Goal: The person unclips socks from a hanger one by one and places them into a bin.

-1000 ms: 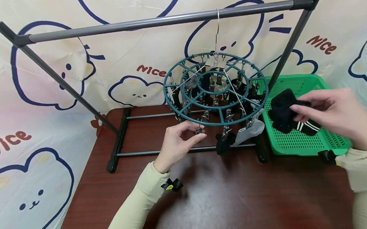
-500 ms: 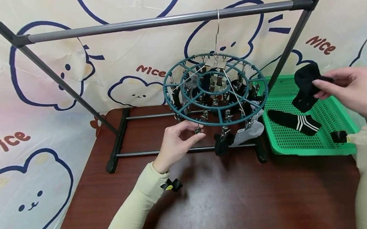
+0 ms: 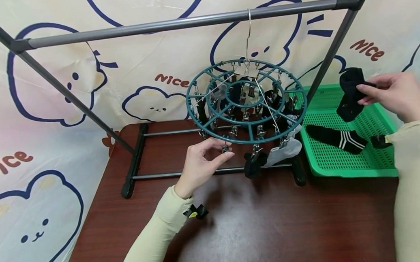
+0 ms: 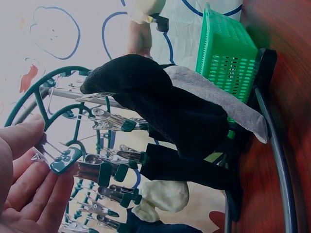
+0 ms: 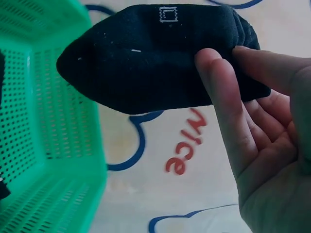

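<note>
Left hand: pinching a metal clip beneath the near rim of the round green hanger. Right hand, well apart: pinching a black sock near the green basket.

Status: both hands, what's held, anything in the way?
Left hand pinching green-tipped silver metal clip. Right hand holding black fabric sock near green perforated plastic basket. Possible obstruction: grey fabric sock hanging between the hands.

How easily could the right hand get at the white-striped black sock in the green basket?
Probably yes: the white-striped black sock lies uncovered in the green basket, near the right hand. That hand pinches another black sock, though, which may hinder a grip.
</note>
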Demonstrator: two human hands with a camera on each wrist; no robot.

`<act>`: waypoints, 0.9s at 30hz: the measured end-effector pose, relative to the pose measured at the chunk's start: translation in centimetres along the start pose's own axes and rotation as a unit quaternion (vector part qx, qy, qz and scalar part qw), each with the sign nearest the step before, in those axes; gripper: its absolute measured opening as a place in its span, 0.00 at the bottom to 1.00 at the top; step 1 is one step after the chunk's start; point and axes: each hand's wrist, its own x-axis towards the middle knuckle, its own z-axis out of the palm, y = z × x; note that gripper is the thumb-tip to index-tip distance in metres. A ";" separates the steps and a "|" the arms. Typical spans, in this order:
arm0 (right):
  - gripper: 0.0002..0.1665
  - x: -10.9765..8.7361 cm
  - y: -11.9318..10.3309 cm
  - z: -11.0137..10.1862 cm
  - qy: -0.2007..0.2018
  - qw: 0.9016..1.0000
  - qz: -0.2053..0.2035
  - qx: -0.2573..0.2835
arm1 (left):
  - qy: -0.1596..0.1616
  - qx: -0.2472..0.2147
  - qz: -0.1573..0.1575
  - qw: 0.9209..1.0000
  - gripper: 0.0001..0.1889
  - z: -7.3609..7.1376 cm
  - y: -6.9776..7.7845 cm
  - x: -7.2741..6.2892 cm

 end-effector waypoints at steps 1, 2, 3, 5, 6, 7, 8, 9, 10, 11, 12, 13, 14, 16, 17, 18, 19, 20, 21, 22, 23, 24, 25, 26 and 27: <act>0.25 0.3 0.3 0.1 -0.003 1.000 0.004 0.004 | 0.001 0.000 -0.001 1.000 0.10 0.0 0.0 0.0; 0.24 0.6 0.6 0.2 -0.007 1.000 0.008 0.008 | 0.001 0.000 -0.001 1.000 0.10 0.0 0.0 0.0; 0.24 0.8 0.9 0.3 -0.010 1.000 0.014 0.011 | 0.001 0.000 -0.001 1.000 0.09 0.0 0.0 0.0; 0.27 1.3 1.5 0.5 -0.017 0.999 0.028 0.008 | 0.000 -0.001 -0.001 1.000 0.09 0.0 0.1 0.0; 0.29 1.5 1.8 0.7 -0.021 0.999 0.036 0.006 | 0.000 -0.002 0.000 1.000 0.09 0.0 0.1 0.0; 0.33 1.7 2.1 0.8 -0.028 0.999 0.045 0.003 | -0.001 -0.003 0.000 1.000 0.09 0.0 0.1 0.0; 0.36 1.8 2.4 0.9 -0.035 0.998 0.053 -0.002 | -0.002 -0.004 0.000 1.000 0.09 0.0 0.1 0.0; 0.38 1.9 2.8 1.0 -0.042 0.997 0.061 -0.007 | -0.003 -0.004 0.000 1.000 0.09 0.1 0.1 0.0; 0.40 2.0 3.2 1.1 -0.050 0.997 0.066 -0.009 | -0.003 -0.003 -0.001 1.000 0.09 0.1 0.1 0.0; 0.41 2.1 3.7 1.2 -0.058 0.996 0.071 -0.007 | -0.003 -0.003 -0.001 1.000 0.10 0.0 0.2 0.0; 0.42 2.1 4.1 1.4 -0.068 0.995 0.075 -0.005 | -0.004 -0.002 0.000 1.000 0.10 0.0 0.2 0.0; 0.42 2.2 4.5 1.5 -0.078 0.994 0.080 -0.002 | -0.003 -0.001 0.000 1.000 0.10 0.0 0.2 0.0; 0.43 2.3 4.8 1.6 -0.086 0.993 0.082 -0.004 | -0.003 0.000 0.000 1.000 0.10 -0.1 0.2 0.0; 0.44 2.5 5.6 1.9 -0.100 0.991 0.087 -0.003 | -0.002 0.002 0.002 1.000 0.11 -0.1 0.2 0.0; 0.46 2.6 5.9 2.1 -0.110 0.990 0.087 -0.012 | -0.002 0.001 0.003 1.000 0.11 -0.1 0.2 0.1; 0.46 2.7 6.2 2.3 -0.120 0.989 0.087 -0.021 | -0.001 0.001 0.004 1.000 0.11 -0.1 0.2 0.1; 0.48 2.7 6.5 2.5 -0.131 0.987 0.086 -0.031 | -0.001 0.000 0.006 1.000 0.11 0.0 0.2 0.1; 0.49 2.8 6.7 2.7 -0.141 0.986 0.084 -0.038 | 0.000 -0.001 0.008 1.000 0.10 0.0 0.2 0.1; 0.50 2.9 7.0 2.9 -0.155 0.983 0.084 -0.042 | 0.000 -0.002 0.011 1.000 0.10 0.0 0.2 0.1; 0.51 3.0 7.2 3.1 -0.169 0.981 0.083 -0.049 | 0.000 -0.002 0.012 1.000 0.10 0.0 0.2 0.1; 0.51 3.1 7.4 3.3 -0.182 0.978 0.085 -0.049 | -0.001 -0.003 0.013 1.000 0.10 0.1 0.2 0.1; 0.51 3.1 7.5 3.4 -0.194 0.976 0.088 -0.045 | -0.002 -0.004 0.014 1.000 0.10 0.1 0.2 0.1; 0.51 3.1 7.7 3.6 -0.202 0.974 0.093 -0.044 | -0.003 -0.005 0.014 1.000 0.10 0.1 0.2 0.1; 0.51 3.1 7.8 3.7 -0.208 0.972 0.098 -0.042 | -0.003 -0.006 0.014 1.000 0.10 0.1 0.2 0.1; 0.51 3.1 7.9 3.9 -0.214 0.971 0.100 -0.041 | -0.003 -0.006 0.014 1.000 0.10 0.1 0.2 0.1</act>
